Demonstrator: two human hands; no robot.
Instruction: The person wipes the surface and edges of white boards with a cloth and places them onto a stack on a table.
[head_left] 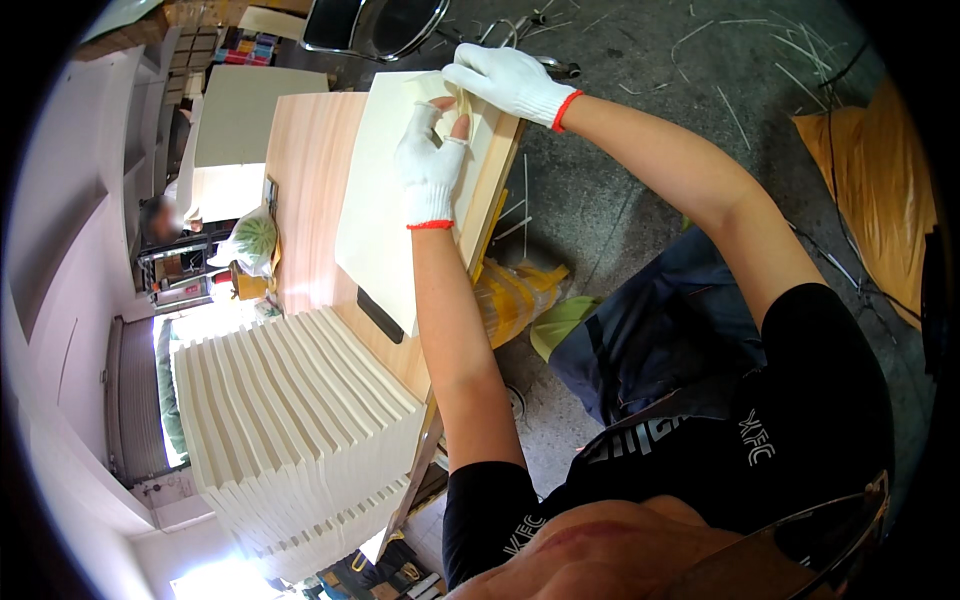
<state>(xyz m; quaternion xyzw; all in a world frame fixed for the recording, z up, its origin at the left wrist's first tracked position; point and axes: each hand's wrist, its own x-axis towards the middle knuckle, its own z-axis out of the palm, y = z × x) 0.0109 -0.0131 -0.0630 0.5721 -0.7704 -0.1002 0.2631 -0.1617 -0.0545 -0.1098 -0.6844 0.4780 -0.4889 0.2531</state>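
A large cream-white sheet or board [385,200] lies on the wooden table, near its right edge. My left hand [430,165] wears a white knit glove with a red cuff, its thumb and forefinger tips bare. Those fingertips are bent around a thin yellowish strip [463,102] at the far right of the sheet. My right hand [510,82], in a matching glove, is right beside it at the sheet's far corner. Its fingers are together and bent over the strip's far end, so whatever they hold is hidden.
Tall stacks of cream boards [290,400] stand at the near left. A dark flat bar [380,314] lies on the wood-grain tabletop [310,190]. Beyond are a black chair [375,25] and a bagged watermelon [252,240]. Offcut strips litter the floor; orange sheeting [870,190] is at right.
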